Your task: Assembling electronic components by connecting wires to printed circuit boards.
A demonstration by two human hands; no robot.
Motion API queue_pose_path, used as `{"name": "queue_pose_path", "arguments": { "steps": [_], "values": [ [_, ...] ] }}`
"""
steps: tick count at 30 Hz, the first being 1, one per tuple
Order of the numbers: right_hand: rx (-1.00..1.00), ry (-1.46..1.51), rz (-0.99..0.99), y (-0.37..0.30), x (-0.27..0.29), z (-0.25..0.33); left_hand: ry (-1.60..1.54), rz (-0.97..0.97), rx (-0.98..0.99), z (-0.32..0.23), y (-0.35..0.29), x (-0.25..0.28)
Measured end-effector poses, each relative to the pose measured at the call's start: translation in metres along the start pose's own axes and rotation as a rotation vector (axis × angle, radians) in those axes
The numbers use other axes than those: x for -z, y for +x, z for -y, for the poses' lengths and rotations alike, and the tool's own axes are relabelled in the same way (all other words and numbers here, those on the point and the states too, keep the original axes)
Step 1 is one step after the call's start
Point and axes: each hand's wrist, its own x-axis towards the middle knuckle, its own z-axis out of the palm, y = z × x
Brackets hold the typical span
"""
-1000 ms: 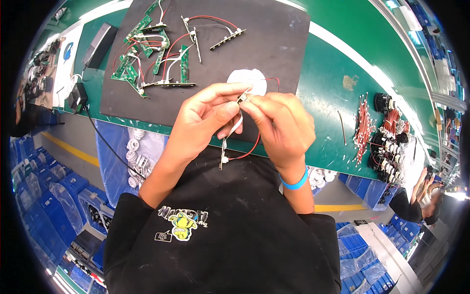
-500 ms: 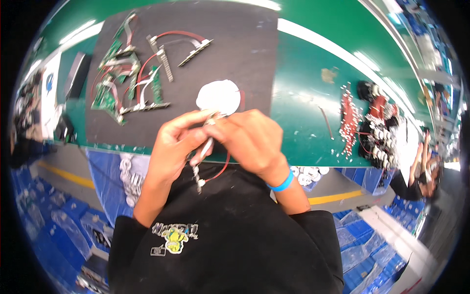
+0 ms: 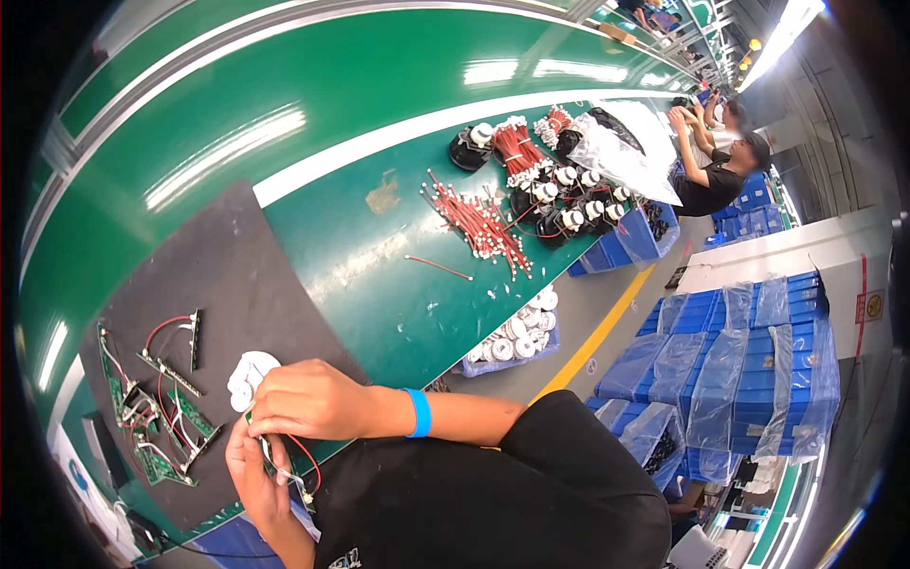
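Observation:
At the lower left, my left hand (image 3: 254,482) is closed around a small wired circuit board (image 3: 296,482), with white leads and a looping red wire (image 3: 311,457) hanging from it. My right hand (image 3: 308,398), with a blue band on the wrist, is closed with its fingertips pinched at the upper end of the same piece; what exactly they grip is hidden. Just beyond the fingers a white round part (image 3: 249,372) lies on the black mat (image 3: 242,256). Several green circuit boards (image 3: 194,415), joined by red and white wires, lie on the mat left of my hands.
Red wires with white connectors (image 3: 479,223) are heaped on the green table (image 3: 365,275), one lying apart. Beyond are black and white round parts (image 3: 569,218) and a plastic bag (image 3: 626,152). Below the edge stands a bin of white parts (image 3: 517,337). Wrapped blue crates (image 3: 730,370) and co-workers (image 3: 720,175) are at right.
The view has swung to the right, so the mat and hands now appear at the lower left. Both hands stay together at the wired board, and the right hand still pinches near its end.

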Motion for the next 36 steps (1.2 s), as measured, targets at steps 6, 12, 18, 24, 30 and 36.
{"name": "queue_pose_path", "arguments": {
  "steps": [6, 12, 18, 24, 30, 36],
  "values": [
    [0.086, -0.084, -0.051, -0.007, 0.000, 0.008, -0.105, -0.071, 0.018, 0.000, -0.005, -0.012],
    [-0.114, 0.152, 0.027, -0.008, 0.001, 0.005, -0.034, 0.059, 0.048, -0.004, -0.010, 0.002],
    [-0.057, 0.215, 0.240, 0.004, 0.009, -0.006, 0.185, 0.087, 0.182, -0.029, -0.011, 0.002],
    [-0.326, 0.139, 0.300, 0.014, 0.024, 0.006, -0.005, 0.265, 0.287, -0.033, 0.009, -0.006],
    [-0.425, 0.166, 0.366, 0.018, 0.021, 0.015, -0.119, 0.275, 0.190, -0.023, 0.002, -0.003],
    [-0.442, -0.048, 0.736, 0.059, 0.027, 0.024, -0.182, 0.116, 0.066, -0.037, -0.015, 0.000]
  ]
}}
